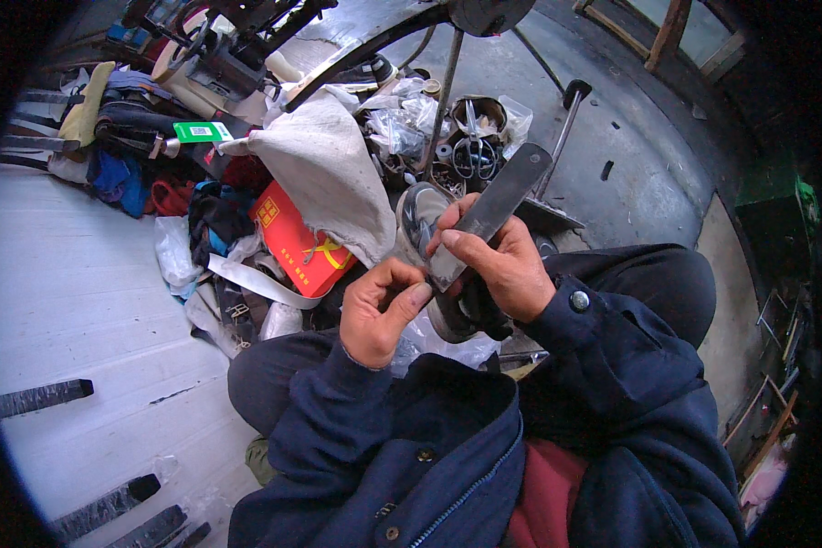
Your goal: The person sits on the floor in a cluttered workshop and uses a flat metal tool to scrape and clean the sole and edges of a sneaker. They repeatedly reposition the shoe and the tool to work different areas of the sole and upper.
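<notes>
Dark flat metal blade (502, 199) is clamped in the right hand (511, 271), its lower end just beside the left hand (374, 312), whose drawn-together fingertips (419, 294) could be nicked if the grip slipped.

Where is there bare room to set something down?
White surface: bare between the fabric heap and black strips. Grey floor: mostly bare right of the metal post, with small dark pieces. Crowded: beyond the left hand, with red package and white cloth.
</notes>
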A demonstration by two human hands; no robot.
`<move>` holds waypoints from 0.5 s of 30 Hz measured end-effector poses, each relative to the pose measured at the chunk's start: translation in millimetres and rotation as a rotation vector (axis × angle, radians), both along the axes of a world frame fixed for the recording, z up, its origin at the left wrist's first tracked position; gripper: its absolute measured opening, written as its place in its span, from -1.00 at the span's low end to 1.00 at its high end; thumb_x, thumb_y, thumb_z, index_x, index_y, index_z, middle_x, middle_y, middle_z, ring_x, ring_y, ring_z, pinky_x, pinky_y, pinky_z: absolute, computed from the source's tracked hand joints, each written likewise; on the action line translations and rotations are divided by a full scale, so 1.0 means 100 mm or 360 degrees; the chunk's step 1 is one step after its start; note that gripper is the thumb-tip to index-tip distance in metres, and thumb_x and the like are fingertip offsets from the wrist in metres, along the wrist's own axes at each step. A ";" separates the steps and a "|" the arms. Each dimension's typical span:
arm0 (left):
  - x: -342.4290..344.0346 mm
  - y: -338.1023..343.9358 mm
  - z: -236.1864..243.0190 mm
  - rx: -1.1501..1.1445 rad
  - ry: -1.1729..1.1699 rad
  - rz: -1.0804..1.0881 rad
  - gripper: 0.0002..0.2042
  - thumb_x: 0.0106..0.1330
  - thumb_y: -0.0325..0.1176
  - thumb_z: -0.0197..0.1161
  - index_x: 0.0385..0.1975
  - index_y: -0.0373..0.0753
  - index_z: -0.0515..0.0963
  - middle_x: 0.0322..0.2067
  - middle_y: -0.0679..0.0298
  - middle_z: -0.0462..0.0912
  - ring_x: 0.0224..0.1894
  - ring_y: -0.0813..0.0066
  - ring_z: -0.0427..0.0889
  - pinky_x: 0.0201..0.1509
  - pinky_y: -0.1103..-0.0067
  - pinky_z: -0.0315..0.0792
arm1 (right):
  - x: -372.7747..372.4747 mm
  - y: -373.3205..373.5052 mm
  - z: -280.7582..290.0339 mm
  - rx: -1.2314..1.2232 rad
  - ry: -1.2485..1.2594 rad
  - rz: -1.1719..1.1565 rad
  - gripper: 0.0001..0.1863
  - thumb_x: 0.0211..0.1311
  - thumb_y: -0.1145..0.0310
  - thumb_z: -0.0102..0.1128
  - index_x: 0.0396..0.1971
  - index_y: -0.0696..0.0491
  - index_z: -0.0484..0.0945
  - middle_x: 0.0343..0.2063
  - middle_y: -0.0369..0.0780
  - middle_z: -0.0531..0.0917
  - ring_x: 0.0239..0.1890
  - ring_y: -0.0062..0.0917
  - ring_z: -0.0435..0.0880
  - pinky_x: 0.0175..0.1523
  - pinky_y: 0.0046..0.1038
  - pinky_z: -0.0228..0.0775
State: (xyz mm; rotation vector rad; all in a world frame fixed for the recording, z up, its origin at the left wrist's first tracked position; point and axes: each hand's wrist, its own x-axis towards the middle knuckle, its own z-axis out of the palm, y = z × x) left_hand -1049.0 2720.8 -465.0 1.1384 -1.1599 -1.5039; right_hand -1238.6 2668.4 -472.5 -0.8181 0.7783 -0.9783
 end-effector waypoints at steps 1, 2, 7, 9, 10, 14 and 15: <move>0.00 0.00 0.00 -0.0003 0.0003 0.0001 -0.95 0.36 -0.48 0.22 -0.32 -0.29 0.51 -0.44 0.46 0.49 -0.38 0.79 0.36 -0.26 0.76 0.27 | -0.01 0.00 0.00 0.0021 0.0015 0.0001 -0.79 0.29 0.37 0.20 -0.14 0.11 0.48 -0.34 -0.21 0.63 -0.26 -0.52 0.65 -0.11 -0.45 0.53; 0.00 0.00 0.00 0.0006 0.0006 0.0009 -0.95 0.36 -0.48 0.22 -0.32 -0.29 0.51 -0.44 0.46 0.49 -0.38 0.79 0.36 -0.25 0.76 0.27 | -0.01 -0.01 -0.01 -0.0034 0.0034 0.0053 -0.79 0.29 0.37 0.20 -0.15 0.11 0.48 -0.34 -0.22 0.62 -0.25 -0.52 0.65 -0.07 -0.43 0.51; 0.00 0.00 -0.02 0.0011 0.0025 0.0067 -0.96 0.36 -0.49 0.20 -0.32 -0.29 0.51 -0.43 0.45 0.50 -0.37 0.79 0.38 -0.24 0.76 0.27 | 0.01 -0.03 -0.03 -0.0099 0.0038 0.0050 -0.80 0.28 0.39 0.20 -0.17 0.14 0.49 -0.34 -0.23 0.61 -0.23 -0.51 0.64 0.00 -0.41 0.49; 0.00 0.00 -0.04 0.0009 0.0042 0.0094 -0.95 0.36 -0.47 0.19 -0.31 -0.30 0.51 -0.43 0.46 0.50 -0.38 0.80 0.36 -0.24 0.77 0.26 | 0.03 -0.02 -0.03 -0.0106 -0.0038 -0.0025 -0.80 0.26 0.41 0.20 -0.17 0.14 0.49 -0.33 -0.24 0.60 -0.23 -0.51 0.64 0.01 -0.40 0.48; 0.00 0.00 -0.05 0.0008 0.0050 0.0109 -0.95 0.36 -0.46 0.19 -0.31 -0.30 0.52 -0.43 0.46 0.50 -0.38 0.80 0.36 -0.25 0.78 0.25 | 0.02 -0.01 -0.02 -0.0112 -0.0072 -0.0039 -0.80 0.25 0.42 0.20 -0.17 0.14 0.49 -0.32 -0.25 0.60 -0.23 -0.50 0.64 0.01 -0.39 0.48; 0.01 0.00 -0.06 0.0095 0.0183 0.0129 -0.92 0.37 -0.43 0.19 -0.30 -0.30 0.51 -0.43 0.47 0.49 -0.41 0.84 0.30 -0.28 0.79 0.19 | -0.02 -0.01 -0.02 -0.0115 -0.0036 0.0128 -0.79 0.23 0.43 0.20 -0.16 0.14 0.49 -0.31 -0.25 0.60 -0.24 -0.50 0.64 0.02 -0.38 0.47; 0.02 0.01 -0.06 0.0100 0.0186 0.0125 -0.91 0.37 -0.42 0.19 -0.29 -0.30 0.51 -0.44 0.47 0.49 -0.41 0.84 0.29 -0.29 0.80 0.17 | -0.02 -0.01 -0.03 -0.0124 -0.0033 0.0127 -0.79 0.23 0.43 0.20 -0.16 0.14 0.50 -0.31 -0.24 0.60 -0.24 -0.50 0.64 0.02 -0.38 0.47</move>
